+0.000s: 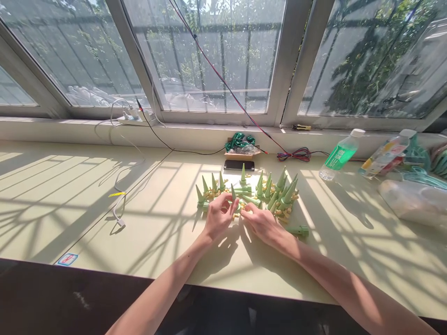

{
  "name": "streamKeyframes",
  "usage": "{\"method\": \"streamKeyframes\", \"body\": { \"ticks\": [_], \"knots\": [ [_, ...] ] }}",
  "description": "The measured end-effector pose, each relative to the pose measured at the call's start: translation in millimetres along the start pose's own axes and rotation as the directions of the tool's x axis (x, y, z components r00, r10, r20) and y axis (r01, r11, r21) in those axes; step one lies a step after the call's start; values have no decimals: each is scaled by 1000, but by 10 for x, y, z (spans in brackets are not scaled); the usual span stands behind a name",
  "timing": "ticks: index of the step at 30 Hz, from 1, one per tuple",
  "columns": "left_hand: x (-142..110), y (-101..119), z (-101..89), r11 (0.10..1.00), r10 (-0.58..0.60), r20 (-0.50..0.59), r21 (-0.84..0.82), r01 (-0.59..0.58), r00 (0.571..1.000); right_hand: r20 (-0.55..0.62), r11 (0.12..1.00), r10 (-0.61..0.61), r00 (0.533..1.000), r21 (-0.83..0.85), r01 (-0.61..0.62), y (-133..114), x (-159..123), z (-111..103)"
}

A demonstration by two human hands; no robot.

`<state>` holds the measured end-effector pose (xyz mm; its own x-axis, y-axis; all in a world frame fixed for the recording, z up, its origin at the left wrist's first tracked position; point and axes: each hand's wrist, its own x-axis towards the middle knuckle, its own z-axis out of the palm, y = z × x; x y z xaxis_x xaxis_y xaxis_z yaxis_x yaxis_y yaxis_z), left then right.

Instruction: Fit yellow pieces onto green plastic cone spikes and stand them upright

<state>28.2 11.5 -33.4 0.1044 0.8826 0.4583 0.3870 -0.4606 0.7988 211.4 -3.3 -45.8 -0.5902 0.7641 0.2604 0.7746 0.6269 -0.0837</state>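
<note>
My left hand point(220, 216) is closed around the lower end of a green cone-shaped piece point(233, 191), whose tip points up. Close beside it, my right hand point(261, 222) has its thumb and fingers pinched together at the base of that piece; what sits between them is too small to make out. Just beyond both hands stand several more green cones point(286, 193), many upright and some tilted, with small yellowish pieces point(282, 213) scattered among them. Green ribbed tubes point(244, 190) lie in the group, and a single green tube point(298, 231) rests near my right forearm.
Behind the cones lie a black phone point(239, 165) and a small box point(240, 148) with green material. A tilted bottle point(342, 153), another bottle point(386, 153) and plastic bags point(415, 202) are at the right. A white cable point(120, 221) and a power strip point(134, 118) are at the left.
</note>
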Motion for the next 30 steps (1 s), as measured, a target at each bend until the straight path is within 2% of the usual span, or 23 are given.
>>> {"method": "streamKeyframes", "body": {
  "ticks": [8, 16, 20, 23, 30],
  "knots": [
    [0, 40, 0, 1000, 13, 9, 1, -13, 1000, -25, 996, 35, 999, 79, -33, 4, -7, 9],
    [3, 24, 3, 999, 37, -17, 2, -37, 999, 110, 995, 91, 990, 26, -94, -34, 27, -60],
    [5, 17, 3, 999, 35, -1, 10, -35, 999, 132, 996, 91, 987, 5, -92, -26, 35, -54],
    [6, 11, 3, 999, 34, 3, 22, -34, 999, 100, 997, 77, 992, 7, -78, -3, 36, -7],
    [11, -9, 2, 999, 33, -6, 3, -33, 999, -65, 998, 23, 998, 53, -19, 48, 26, 142]
  ]
}}
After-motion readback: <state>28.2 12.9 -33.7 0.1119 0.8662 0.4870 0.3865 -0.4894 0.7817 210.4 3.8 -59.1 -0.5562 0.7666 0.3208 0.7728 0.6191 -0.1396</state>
